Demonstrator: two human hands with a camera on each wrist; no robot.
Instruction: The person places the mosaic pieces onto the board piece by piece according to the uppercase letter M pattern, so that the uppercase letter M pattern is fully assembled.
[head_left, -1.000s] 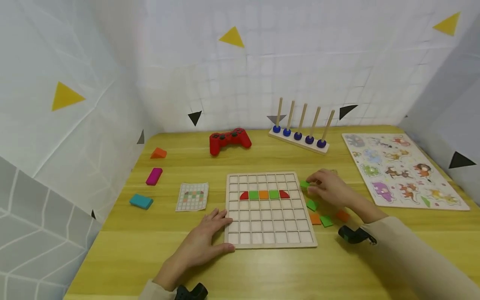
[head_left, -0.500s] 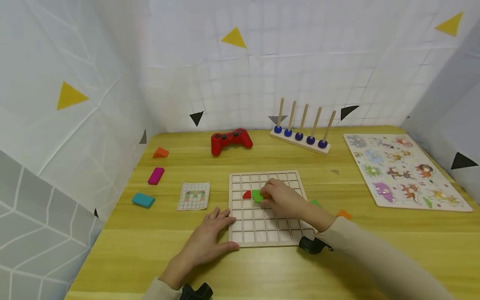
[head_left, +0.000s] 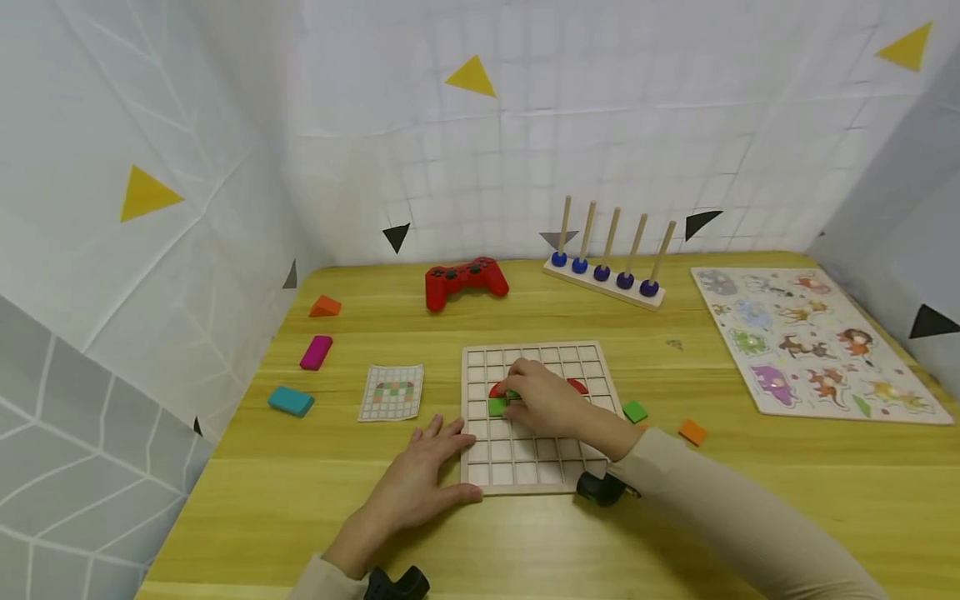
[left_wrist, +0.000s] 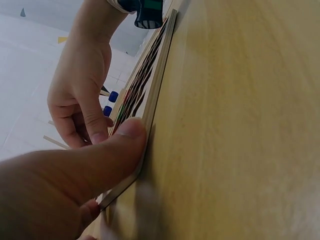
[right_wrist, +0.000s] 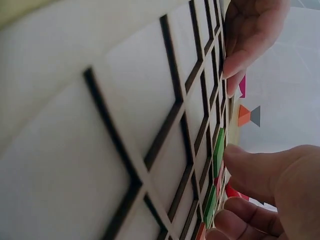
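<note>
Green tile [head_left: 497, 407] now a row lower, under right hand [head_left: 542, 400] fingertips.

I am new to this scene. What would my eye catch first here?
Probably the pale wooden grid board at the table's middle, where the right hand sets a green square tile below a row of coloured tiles. The left hand lies flat at the board's near-left corner. Behind stands a bright red game controller.

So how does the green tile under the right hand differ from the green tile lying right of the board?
The green tile at the right hand sits in a cell of the grid board, at the right hand's fingertips. The loose green tile lies untouched on the table. Both are small green squares.
</note>
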